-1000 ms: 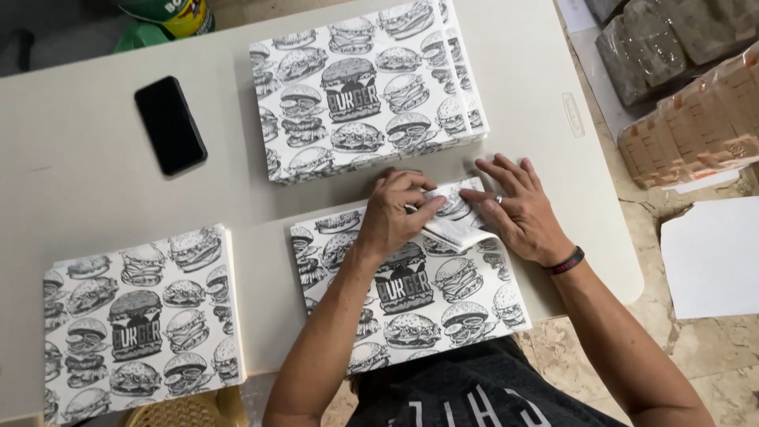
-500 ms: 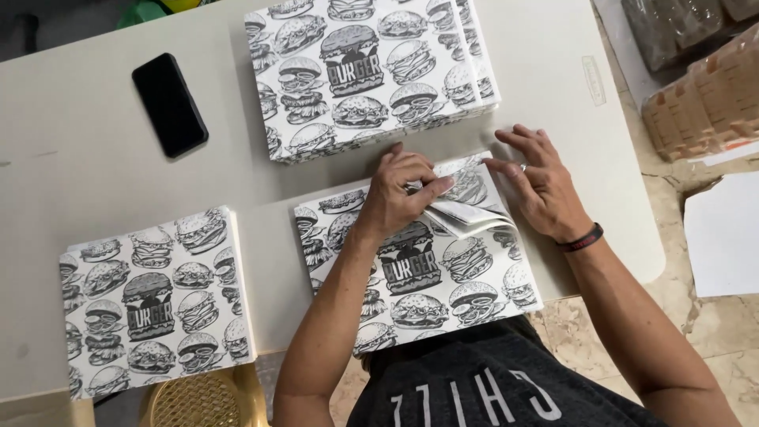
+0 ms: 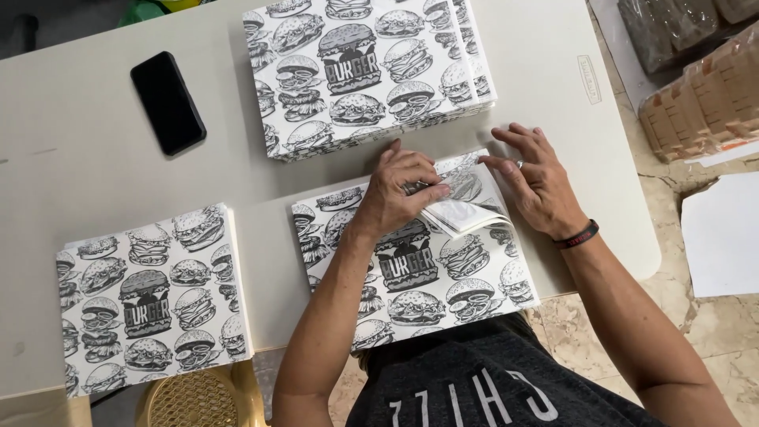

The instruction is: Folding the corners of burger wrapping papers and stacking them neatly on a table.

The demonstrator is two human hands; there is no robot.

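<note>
Head view looking straight down on a pale table (image 3: 95,166). Left hand (image 3: 399,190) sits on the near middle stack of burger-print paper sheets (image 3: 415,269), fingers curled, fingertips pinching up the top right corner of the upper sheets; the lifted corner (image 3: 466,209) is folded back and shows its plain white underside. Right hand (image 3: 538,182) lies flat just right of that corner, fingers spread and palm down, pressing on the edge of the same stack and the table beside it; thumb points toward the left hand, the two hands near but apart. A ring shows on one right finger and a dark wristband (image 3: 581,234) on the right wrist. How many sheets the left fingers hold is unclear, maybe a few, since the edges blur together. The stack lies at the near edge of the table, straight in front of the person's dark printed shirt (image 3: 490,379), slightly rotated. A second, thicker stack of the same printed sheets (image 3: 364,71) lies farther back, just beyond the hands, not touched. A third stack (image 3: 150,296) sits at the near left, well apart. A black phone (image 3: 168,103) lies face up at the far left of the table. Brown cardboard trays in plastic wrap (image 3: 696,95) sit on the floor to the right, with a white sheet (image 3: 723,237) near them.
</note>
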